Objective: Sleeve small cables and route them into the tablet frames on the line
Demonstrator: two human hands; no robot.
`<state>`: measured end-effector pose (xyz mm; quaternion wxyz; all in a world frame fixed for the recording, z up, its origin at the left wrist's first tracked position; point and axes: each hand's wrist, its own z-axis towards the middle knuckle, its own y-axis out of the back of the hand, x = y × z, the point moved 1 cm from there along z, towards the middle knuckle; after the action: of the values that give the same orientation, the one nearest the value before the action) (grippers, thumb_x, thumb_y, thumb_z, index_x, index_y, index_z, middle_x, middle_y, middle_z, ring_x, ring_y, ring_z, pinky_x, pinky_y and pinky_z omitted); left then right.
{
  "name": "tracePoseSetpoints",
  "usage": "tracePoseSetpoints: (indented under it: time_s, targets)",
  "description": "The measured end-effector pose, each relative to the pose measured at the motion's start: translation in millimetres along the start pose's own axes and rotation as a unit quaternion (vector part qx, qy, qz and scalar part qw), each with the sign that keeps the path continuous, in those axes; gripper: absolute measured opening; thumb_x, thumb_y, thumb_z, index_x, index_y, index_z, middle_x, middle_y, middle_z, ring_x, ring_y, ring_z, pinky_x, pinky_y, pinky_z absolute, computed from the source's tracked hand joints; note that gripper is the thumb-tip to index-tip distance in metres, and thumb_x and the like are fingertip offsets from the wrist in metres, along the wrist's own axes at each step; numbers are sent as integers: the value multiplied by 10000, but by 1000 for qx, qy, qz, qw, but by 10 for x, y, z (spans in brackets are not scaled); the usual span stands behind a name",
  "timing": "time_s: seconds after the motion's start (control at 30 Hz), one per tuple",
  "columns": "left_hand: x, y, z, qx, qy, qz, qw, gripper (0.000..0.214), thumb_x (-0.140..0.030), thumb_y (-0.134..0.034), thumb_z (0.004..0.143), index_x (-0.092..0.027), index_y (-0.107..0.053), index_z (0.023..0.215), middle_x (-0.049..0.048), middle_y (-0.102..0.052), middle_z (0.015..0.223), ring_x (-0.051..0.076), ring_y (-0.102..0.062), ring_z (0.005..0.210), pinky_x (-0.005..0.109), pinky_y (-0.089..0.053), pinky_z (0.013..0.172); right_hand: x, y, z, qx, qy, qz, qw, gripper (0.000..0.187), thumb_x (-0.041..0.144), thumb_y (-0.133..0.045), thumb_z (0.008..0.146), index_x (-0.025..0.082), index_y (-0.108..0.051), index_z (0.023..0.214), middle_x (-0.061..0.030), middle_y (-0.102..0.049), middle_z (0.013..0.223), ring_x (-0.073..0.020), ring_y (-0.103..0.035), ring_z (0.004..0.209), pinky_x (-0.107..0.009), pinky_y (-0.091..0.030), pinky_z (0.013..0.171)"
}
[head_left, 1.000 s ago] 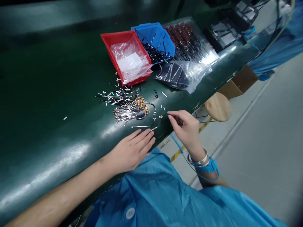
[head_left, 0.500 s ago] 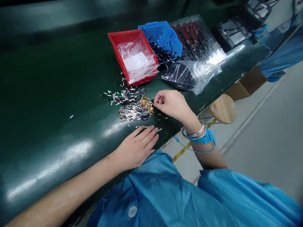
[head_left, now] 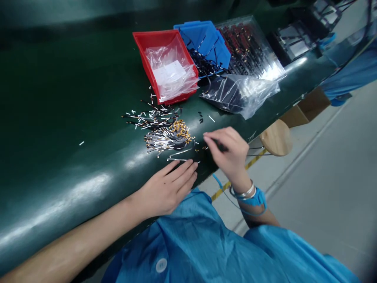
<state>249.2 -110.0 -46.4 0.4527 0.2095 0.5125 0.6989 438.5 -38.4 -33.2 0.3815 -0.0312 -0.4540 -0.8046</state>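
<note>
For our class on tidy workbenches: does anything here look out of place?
Yes: one white strip lies alone on the green table, left of the heaped parts, while similar white bits cluster near them.

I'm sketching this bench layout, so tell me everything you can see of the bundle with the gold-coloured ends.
The bundle is many thin strips, silvery-white and dark, fanned side by side. Its gold-coloured ends cluster at the right, with dark, curved stretches beside them. The strips look flexible, but their material is unclear. The bundle lies loose on the green table, nearer the person than the red bin; darker strips lie behind it. The left hand and right hand both appear clear of it.
</note>
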Motion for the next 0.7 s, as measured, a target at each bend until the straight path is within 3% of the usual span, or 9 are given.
tracePoseSetpoints:
  time_s: [0.2,0.33,0.53,0.7]
  targets:
    - [28,-24,96,65,77,20,995,493,-354,-398,971,-42,-520,1334,202,-416,1472,325,-384,1370,419,-334,1064,-464,-157,265,57,4,-72,996,136,186,-582,865,223,-681,780,-15,-651,761,-176,-590,757,-318,-476,656]
    - [24,-41,92,69,77,26,994,501,-365,-353,989,-46,-525,1336,193,-464,1440,316,-434,1334,405,-353,1036,-453,-201,267,89,6,-86,992,143,176,-570,855,219,-649,744,-19,-631,768,-188,-570,777,-328,-457,653]
    - [35,7,67,24,58,11,998,435,-279,-325,1002,-52,-595,1257,149,-611,1300,260,-554,1209,379,-371,1021,-347,-88,192,90,-70,-16,993,129,123,-624,782,216,-624,692,16,-583,687,-138,-522,665,-282,-426,603]
    - [34,12,73,20,64,14,998,429,-262,-328,997,-66,-581,1282,132,-544,1385,251,-481,1289,377,-351,1040,-392,-35,176,67,-114,39,991,85,161,-659,789,221,-669,731,29,-577,670,-120,-489,617,-278,-417,600]
